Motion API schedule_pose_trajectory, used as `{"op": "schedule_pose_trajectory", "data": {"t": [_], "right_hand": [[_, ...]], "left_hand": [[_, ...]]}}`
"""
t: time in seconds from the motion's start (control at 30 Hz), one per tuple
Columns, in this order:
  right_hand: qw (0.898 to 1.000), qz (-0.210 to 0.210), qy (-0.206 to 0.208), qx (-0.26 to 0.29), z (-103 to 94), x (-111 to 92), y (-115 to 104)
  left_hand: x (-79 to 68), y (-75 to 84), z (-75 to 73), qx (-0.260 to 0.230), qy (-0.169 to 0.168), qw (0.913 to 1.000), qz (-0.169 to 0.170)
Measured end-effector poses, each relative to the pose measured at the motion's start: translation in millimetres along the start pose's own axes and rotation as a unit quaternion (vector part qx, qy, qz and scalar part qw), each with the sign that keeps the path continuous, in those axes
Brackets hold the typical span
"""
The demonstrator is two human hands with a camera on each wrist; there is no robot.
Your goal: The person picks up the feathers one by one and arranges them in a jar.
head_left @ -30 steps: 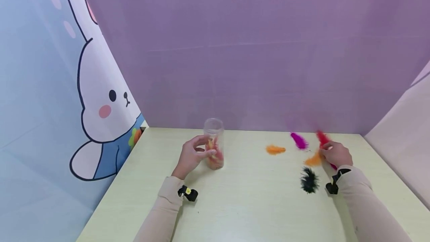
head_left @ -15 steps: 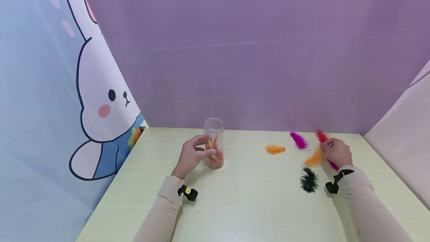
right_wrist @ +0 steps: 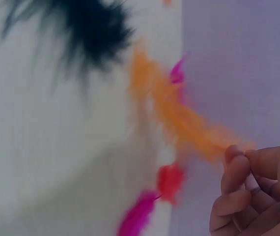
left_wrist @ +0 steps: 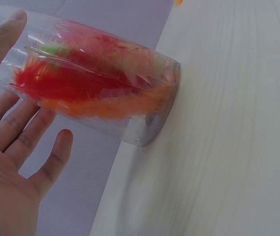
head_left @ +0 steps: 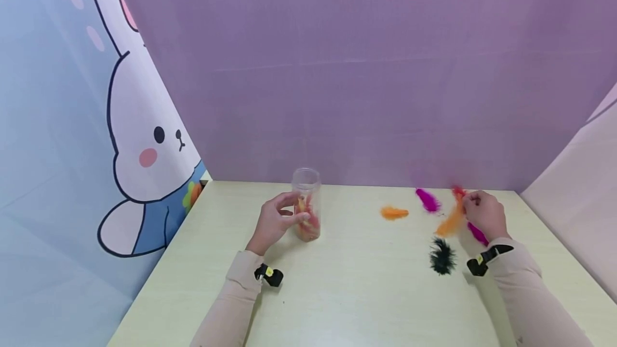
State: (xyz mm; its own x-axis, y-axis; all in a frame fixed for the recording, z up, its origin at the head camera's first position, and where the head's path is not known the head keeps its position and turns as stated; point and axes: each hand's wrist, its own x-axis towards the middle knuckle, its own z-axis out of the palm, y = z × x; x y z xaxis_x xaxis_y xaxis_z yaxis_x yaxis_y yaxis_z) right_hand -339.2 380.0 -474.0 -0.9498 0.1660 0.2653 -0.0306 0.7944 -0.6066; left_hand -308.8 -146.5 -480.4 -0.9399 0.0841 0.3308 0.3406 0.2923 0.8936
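Note:
A clear jar (head_left: 307, 205) stands upright on the left part of the table, with red, orange and yellowish-green feathers (left_wrist: 81, 83) inside. My left hand (head_left: 278, 220) holds its near left side, thumb and fingers spread around the wall. At the right, my right hand (head_left: 486, 213) pinches the end of an orange feather (right_wrist: 184, 120) between thumb and forefinger. The feather slants down to the left from the fingertips. Behind it a red feather (head_left: 458, 191) is partly hidden, and a magenta feather (head_left: 477, 233) lies beside the hand.
Another magenta feather (head_left: 428, 201) lies toward the back of the table. A smaller orange feather (head_left: 394, 212) is between it and the jar. Nearer me lies a dark green-black feather (head_left: 442, 256). A purple cloth (head_left: 366, 95) hangs at the table's far edge.
My right hand has risen slightly with the orange feather, drawing it up across the red one. More of the magenta feather beside the hand now shows. The left hand and jar stay put.

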Motion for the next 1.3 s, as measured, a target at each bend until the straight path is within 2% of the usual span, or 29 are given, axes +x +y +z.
{"op": "schedule_pose_trajectory", "data": {"t": [0.17,0.4,0.77,1.0,1.2,1.3], "right_hand": [[0.999,-0.018,-0.001,0.027,-7.1,-2.3,-23.1],[0.995,-0.032,-0.038,0.084,-15.9,-6.5,-55.4],[0.990,-0.095,-0.049,0.092,-27.6,-14.8,-96.6],[0.977,-0.151,-0.062,0.140,-27.4,-20.6,-122.6],[0.970,-0.167,-0.088,0.155,-24.1,-23.3,-142.2],[0.961,-0.182,-0.096,0.183,-24.1,-25.5,-154.5]], "left_hand": [[0.1,0.2,-0.5,0.001,0.002,1.0000,0.001],[0.9,-2.2,-0.7,-0.002,0.000,1.0000,0.005],[1.9,-3.4,0.3,0.002,0.001,1.0000,0.001],[0.7,-1.7,0.4,0.006,0.001,1.0000,-0.001],[-1.7,1.4,-0.1,0.007,0.001,1.0000,-0.002],[-2.3,2.2,-0.1,0.008,0.000,1.0000,-0.002]]}}
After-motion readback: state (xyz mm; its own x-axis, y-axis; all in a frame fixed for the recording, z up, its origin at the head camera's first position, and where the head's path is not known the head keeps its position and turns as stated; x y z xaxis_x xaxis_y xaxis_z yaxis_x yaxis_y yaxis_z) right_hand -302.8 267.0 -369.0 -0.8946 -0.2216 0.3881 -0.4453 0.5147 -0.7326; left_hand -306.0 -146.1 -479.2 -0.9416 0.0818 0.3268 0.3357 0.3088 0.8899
